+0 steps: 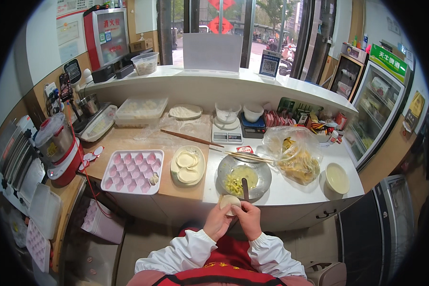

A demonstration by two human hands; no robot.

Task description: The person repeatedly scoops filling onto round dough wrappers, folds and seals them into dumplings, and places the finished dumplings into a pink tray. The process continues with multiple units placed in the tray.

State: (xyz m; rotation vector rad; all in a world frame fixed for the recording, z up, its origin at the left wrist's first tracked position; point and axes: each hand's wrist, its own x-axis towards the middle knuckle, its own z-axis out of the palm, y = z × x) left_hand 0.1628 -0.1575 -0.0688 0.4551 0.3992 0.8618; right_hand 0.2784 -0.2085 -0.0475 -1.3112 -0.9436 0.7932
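Note:
A round dough wrapper [230, 201] is pinched between my left hand [216, 222] and my right hand [248, 218], just off the counter's front edge. Whether anything lies inside the wrapper cannot be told. Directly beyond my hands sits a metal bowl [264, 178] of yellow-green filling [235, 183], with a dark-handled utensil [245, 188] leaning in it. A pair of light chopsticks [248, 156] rests across its far rim. To the left, an oval plate [199, 151] carries several round wrappers [187, 159]. One small dumpling [153, 179] occupies a corner of the pink-celled tray [132, 171].
A brown rolling pin [191, 138] lies behind the plate. Right of the bowl are a plastic bag of yellow-green food [296, 161] and a pale bowl of liquid [337, 178]. Kitchen scales [227, 135] stand at the back. A red-based mixer [62, 161] is at left.

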